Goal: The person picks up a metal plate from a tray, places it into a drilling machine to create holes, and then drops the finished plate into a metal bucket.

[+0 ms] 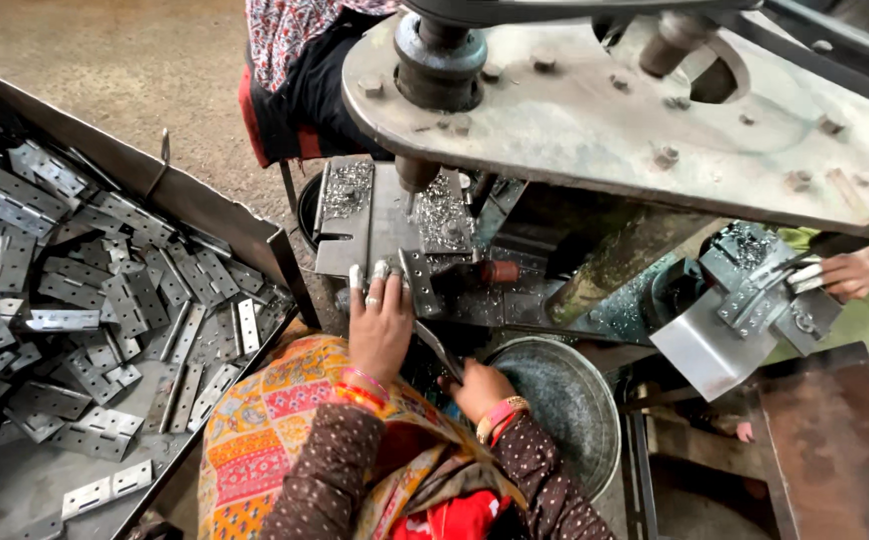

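My left hand (380, 320) reaches up to the press table and pinches a small metal hinge plate (418, 280) lying under the punch (417, 175) of the press machine. My right hand (479, 388) sits lower, over a round metal bucket (565, 400), closed around a thin metal rod or lever (438, 347). The fingertips of the left hand wear pale coverings. Metal shavings and small bits (445, 210) lie heaped on the press table around the punch.
A big metal tray (205, 205) at my left holds several loose hinge plates. The heavy press frame (635, 120) overhangs the work spot. Another person's hand (855, 272) at the right handles hinge pieces at a second station. Someone sits behind the press.
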